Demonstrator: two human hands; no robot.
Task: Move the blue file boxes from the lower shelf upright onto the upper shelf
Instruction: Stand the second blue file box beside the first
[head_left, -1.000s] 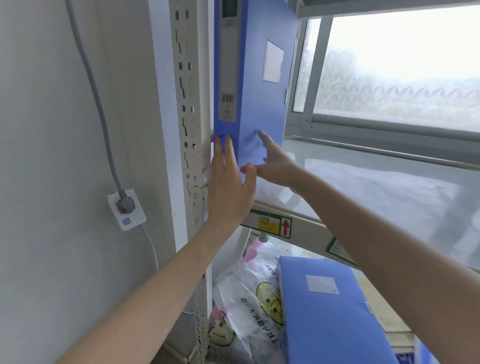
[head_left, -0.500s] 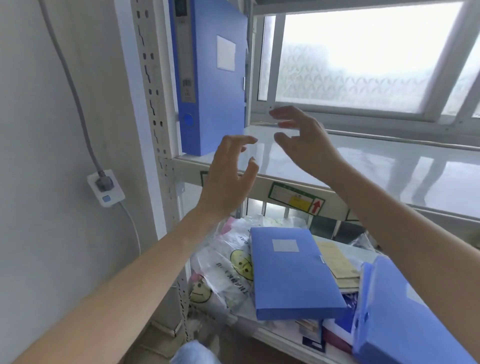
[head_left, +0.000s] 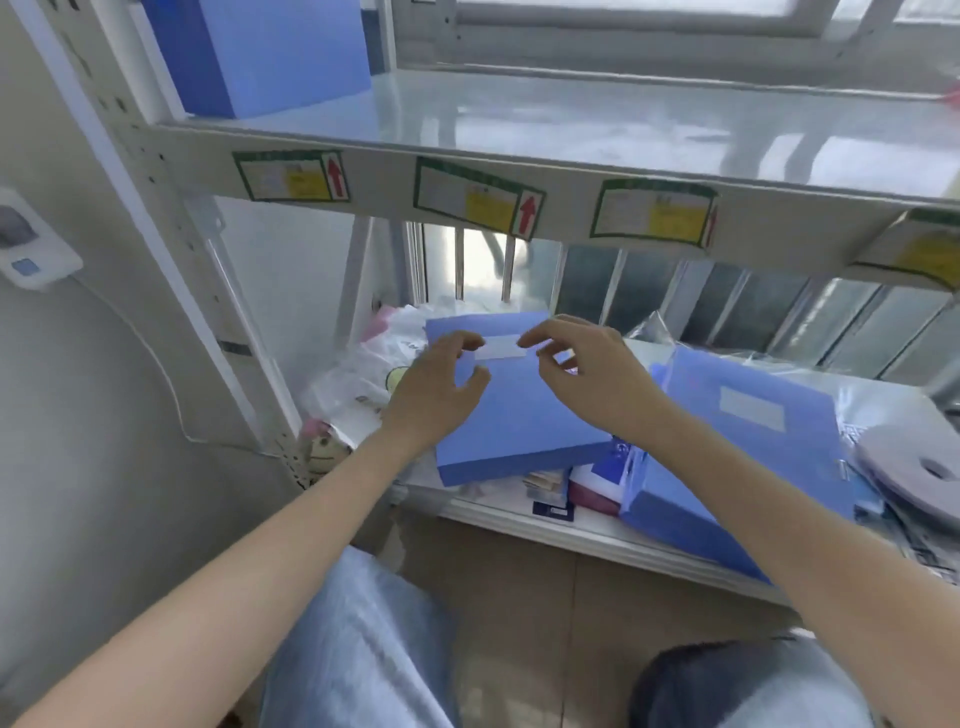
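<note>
One blue file box (head_left: 280, 47) stands upright at the far left of the upper shelf (head_left: 571, 124). On the lower shelf (head_left: 597, 535) a second blue file box (head_left: 519, 415) lies flat on a pile of papers. A third blue file box (head_left: 743, 447) lies tilted to its right. My left hand (head_left: 441, 389) hovers over the flat box's left half, fingers apart, holding nothing. My right hand (head_left: 587, 374) hovers over its right half, fingers curled and apart, also holding nothing.
Plastic bags with smiley faces (head_left: 363, 384) lie left of the flat box. Booklets (head_left: 571, 483) sit under it. A grey disc (head_left: 924, 473) rests at the right. The perforated shelf post (head_left: 171, 208) rises at left, with a wall socket (head_left: 31, 244) beside it. My knees are below.
Both hands let go of the upright box on the upper shelf and dropped to the lower shelf, over the flat box. The view tilted downward.
</note>
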